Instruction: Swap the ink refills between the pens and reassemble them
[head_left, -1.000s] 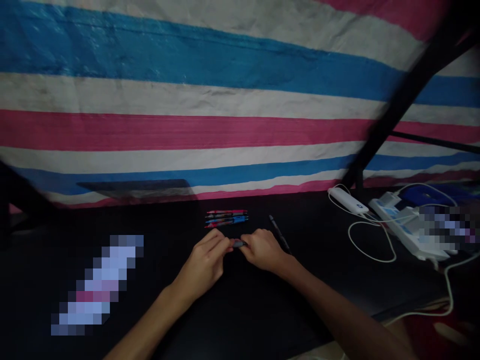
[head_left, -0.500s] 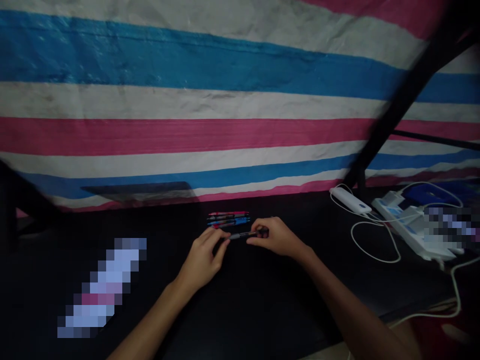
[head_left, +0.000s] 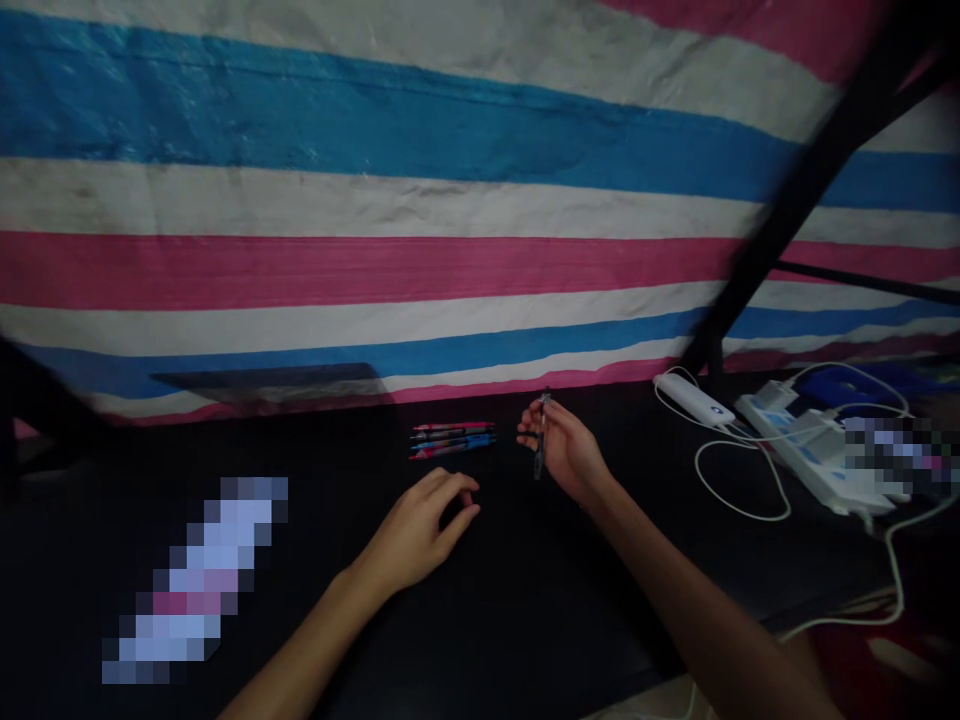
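Observation:
My right hand (head_left: 564, 446) is raised a little above the black table (head_left: 525, 600) and pinches a dark pen (head_left: 541, 440) that stands almost upright between the fingertips. My left hand (head_left: 427, 530) rests on the table with its fingers loosely curled and apart, holding nothing that I can see. Three pens (head_left: 452, 439) with red and blue barrels lie side by side near the table's back edge, just left of my right hand.
A pink, blue and white striped tarp (head_left: 375, 220) hangs behind the table. At the right lie a white power bank (head_left: 694, 400), white cables (head_left: 739, 480) and a white power strip (head_left: 810, 445). A black metal bar (head_left: 795, 200) slants up at the right.
Both hands held the dark pen between them low over the table. Now my left hand has let go and my right hand has lifted the pen up and to the right.

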